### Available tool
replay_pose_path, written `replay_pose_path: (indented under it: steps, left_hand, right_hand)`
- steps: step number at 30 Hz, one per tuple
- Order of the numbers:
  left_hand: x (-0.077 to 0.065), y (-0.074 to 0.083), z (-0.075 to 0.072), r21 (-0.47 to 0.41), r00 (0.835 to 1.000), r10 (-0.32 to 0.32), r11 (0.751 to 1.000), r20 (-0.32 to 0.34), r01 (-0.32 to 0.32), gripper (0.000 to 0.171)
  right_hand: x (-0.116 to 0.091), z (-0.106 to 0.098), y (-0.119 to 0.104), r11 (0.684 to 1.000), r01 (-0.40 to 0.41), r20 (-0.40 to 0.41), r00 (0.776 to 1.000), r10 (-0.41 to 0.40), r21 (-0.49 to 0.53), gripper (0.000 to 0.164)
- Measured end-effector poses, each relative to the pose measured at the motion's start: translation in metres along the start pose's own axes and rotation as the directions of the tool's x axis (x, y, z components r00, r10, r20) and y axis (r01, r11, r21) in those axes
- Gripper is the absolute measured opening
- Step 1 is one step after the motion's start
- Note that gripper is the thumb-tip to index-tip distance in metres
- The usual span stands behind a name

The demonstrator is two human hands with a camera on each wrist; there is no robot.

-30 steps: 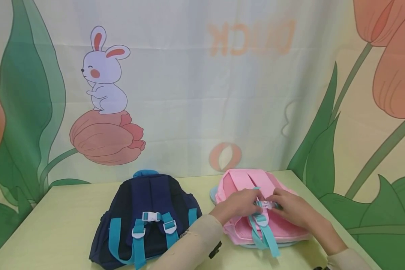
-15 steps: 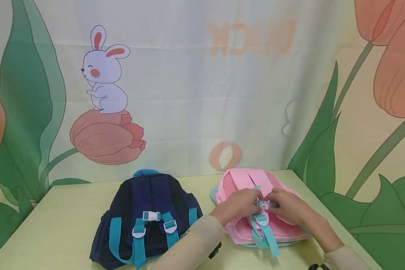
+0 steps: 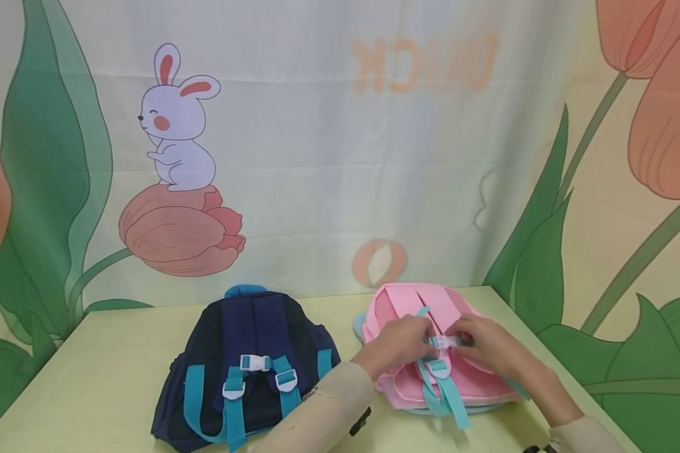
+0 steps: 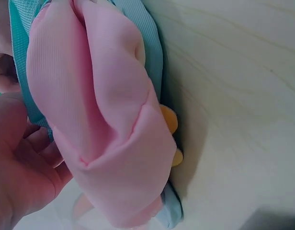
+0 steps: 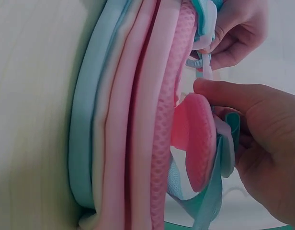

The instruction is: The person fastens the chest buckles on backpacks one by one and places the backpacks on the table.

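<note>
A pink backpack (image 3: 416, 299) lies with its shoulder straps facing up at the right of the table. Over its middle, both hands meet at a white plastic buckle (image 3: 444, 341) on a turquoise chest strap. My left hand (image 3: 407, 338) pinches the buckle's left end, its fingers bent round the strap. From the other side my right hand (image 3: 489, 343) grips the right end, its thumb (image 5: 229, 94) laid along the white plastic in the right wrist view. Below the buckle hang turquoise webbing tails (image 3: 447, 399) from a white adjuster (image 3: 438, 369). The fingers partly hide the buckle.
A navy backpack (image 3: 204, 340) with blue straps lies to the left, its white chest buckle (image 3: 254, 363) fastened. My left forearm crosses its lower right corner. A printed curtain (image 3: 294, 157) with a rabbit and tulips hangs behind the pale table (image 3: 107, 352).
Both hands stay at the buckle with small finger shifts. The right hand's fingers have moved slightly, and the strap's loose tip by the left hand leans a little further left. Both backpacks stay put.
</note>
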State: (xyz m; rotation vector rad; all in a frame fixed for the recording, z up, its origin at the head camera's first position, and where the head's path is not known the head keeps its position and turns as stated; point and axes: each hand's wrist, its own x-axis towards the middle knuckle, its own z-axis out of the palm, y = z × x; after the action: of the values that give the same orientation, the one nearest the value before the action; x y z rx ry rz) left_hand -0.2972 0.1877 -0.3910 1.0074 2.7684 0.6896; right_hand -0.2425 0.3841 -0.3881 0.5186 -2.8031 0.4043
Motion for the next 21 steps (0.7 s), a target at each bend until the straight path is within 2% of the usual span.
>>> replay_pose_path:
  steps: [4,10,17,21]
  left_hand:
    - [0.0,-0.003,0.0,-0.05,1.0,0.028,0.998,-0.009,-0.028,0.021]
    - [0.001,-0.007,0.0,-0.095,0.996,0.087,0.991,-0.022,-0.089,0.021]
    - [-0.002,-0.008,-0.006,-0.089,0.998,0.056,0.994,-0.014,-0.057,0.027]
    - [-0.003,-0.011,-0.008,-0.069,0.998,0.061,0.996,-0.009,-0.062,0.03]
  right_hand:
    - [0.001,-0.003,-0.001,0.999,0.036,-0.005,0.999,-0.036,0.014,0.022]
    - [0.004,-0.006,-0.003,0.997,0.039,0.036,0.998,-0.042,0.072,0.024]
    - [0.007,-0.005,-0.003,0.995,0.034,0.053,0.998,-0.039,0.095,0.023]
    - [0.006,-0.003,0.0,0.994,0.017,0.055,0.998,-0.023,0.107,0.023]
